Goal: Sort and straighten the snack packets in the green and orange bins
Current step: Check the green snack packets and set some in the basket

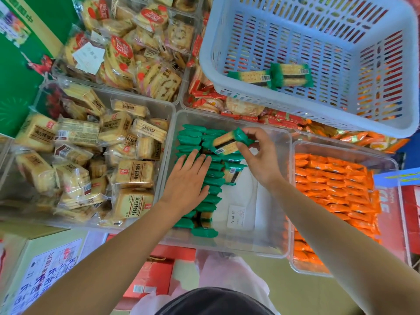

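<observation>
Mid-sort in the green bin (288,201): left hand (188,178) lies flat, fingers straight, on the packet row (212,193). Right hand (259,155) pinches one green packet (227,143) over the row's 12 o'clock end. Next it probably needs slotting in edgewise, lined up.

A green panel (20,87) stands far left of the left hand (186,178); below it lie pale floor (295,296), red cartons (150,278) and a labelled cardboard box (45,269). Bright, even light.

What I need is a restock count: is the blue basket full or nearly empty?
Nearly empty: the blue basket holds only two green packets, lying on its slatted floor.
</observation>
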A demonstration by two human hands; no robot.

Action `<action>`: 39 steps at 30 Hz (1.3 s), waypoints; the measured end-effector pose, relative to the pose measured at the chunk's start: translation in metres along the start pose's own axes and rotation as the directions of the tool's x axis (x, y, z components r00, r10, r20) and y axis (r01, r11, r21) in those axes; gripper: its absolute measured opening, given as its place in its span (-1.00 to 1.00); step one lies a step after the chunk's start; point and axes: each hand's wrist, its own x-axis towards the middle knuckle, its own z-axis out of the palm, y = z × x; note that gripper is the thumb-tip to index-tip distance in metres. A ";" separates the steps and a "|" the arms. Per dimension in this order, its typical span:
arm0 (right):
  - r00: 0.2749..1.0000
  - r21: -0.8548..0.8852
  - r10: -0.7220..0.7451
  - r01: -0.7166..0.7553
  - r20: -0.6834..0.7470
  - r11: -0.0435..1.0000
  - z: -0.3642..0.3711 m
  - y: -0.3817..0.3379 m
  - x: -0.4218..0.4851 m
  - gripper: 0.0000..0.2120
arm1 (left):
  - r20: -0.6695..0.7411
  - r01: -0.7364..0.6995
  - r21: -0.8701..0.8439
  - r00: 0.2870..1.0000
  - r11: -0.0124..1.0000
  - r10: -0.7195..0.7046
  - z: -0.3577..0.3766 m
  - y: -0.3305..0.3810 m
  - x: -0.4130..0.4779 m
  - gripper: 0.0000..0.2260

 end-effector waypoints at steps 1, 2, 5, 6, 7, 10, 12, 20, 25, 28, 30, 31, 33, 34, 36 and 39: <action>1.000 -0.012 -0.026 0.026 -0.004 1.000 0.002 -0.002 0.001 -0.78 | 0.002 -0.011 0.010 1.000 1.000 0.011 0.001 -0.001 0.000 -0.39; 0.999 -0.015 -0.044 0.044 -0.019 0.999 0.003 -0.004 0.002 -0.77 | 0.004 -0.022 0.016 1.000 1.000 0.022 0.002 0.000 -0.001 -0.41; 0.995 -0.022 -0.086 0.085 -0.056 0.996 0.004 -0.007 0.008 -0.75 | 0.004 -0.037 0.038 0.999 0.999 0.037 0.003 0.000 -0.002 -0.45; 0.994 -0.048 -0.107 0.105 -0.029 0.993 0.003 -0.007 0.009 -0.75 | -0.001 -0.040 0.050 0.999 0.998 0.040 0.003 0.000 -0.003 -0.46; 0.992 -0.082 -0.127 0.128 0.017 0.988 0.003 -0.006 0.010 -0.75 | -0.008 -0.041 0.061 0.999 0.997 0.042 0.003 0.000 -0.003 -0.47; 0.981 -0.155 -0.140 0.160 0.132 0.975 0.007 0.000 0.009 -0.75 | -0.041 -0.047 0.076 0.998 0.996 0.050 0.004 0.002 -0.006 -0.48; 0.978 -0.186 -0.123 0.154 0.166 0.970 0.013 0.003 0.008 -0.73 | -0.053 -0.047 0.069 0.997 0.996 0.051 0.005 0.003 -0.007 -0.47; 0.961 -0.371 -0.172 0.243 0.215 0.896 0.042 0.016 -0.003 -0.83 | -0.048 -0.039 0.025 0.998 0.999 0.041 0.002 0.005 -0.008 -0.47; 0.916 -0.488 -0.330 0.400 0.228 0.776 0.041 0.023 -0.005 -0.85 | -0.058 -0.026 -0.025 0.998 0.999 0.025 0.001 0.004 -0.004 -0.37; 0.917 -0.503 -0.314 0.397 0.244 0.767 0.038 0.025 -0.003 -0.71 | -0.013 -0.031 -0.003 0.999 1.000 0.031 0.002 0.003 -0.001 -0.31; 0.931 -0.492 -0.295 0.364 0.214 0.791 0.036 0.022 0.001 -0.70 | 0.022 -0.026 0.007 0.999 1.000 0.026 0.003 0.002 0.001 -0.33; 0.941 -0.483 -0.284 0.338 0.185 0.807 0.035 0.020 0.004 -0.72 | 0.037 -0.023 0.013 0.999 1.000 0.023 0.002 0.002 0.003 -0.33; 0.959 -0.492 -0.250 0.284 0.136 0.823 0.035 0.018 0.009 -0.81 | 0.053 -0.020 0.018 0.998 1.000 0.019 0.001 0.002 0.004 -0.35; 0.965 -0.509 -0.230 0.262 0.128 0.820 0.036 0.018 0.011 -0.84 | 0.055 -0.019 0.010 0.998 1.000 0.018 0.001 0.002 0.004 -0.35; 0.971 -0.550 -0.197 0.240 0.137 0.800 0.039 0.019 0.016 -0.85 | 0.049 -0.018 -0.004 0.999 1.000 0.019 0.002 0.003 0.003 -0.36; 0.964 -0.577 -0.210 0.265 0.162 0.773 0.041 0.020 0.021 -0.88 | 0.041 -0.023 -0.005 0.999 1.000 0.024 0.002 0.002 0.001 -0.37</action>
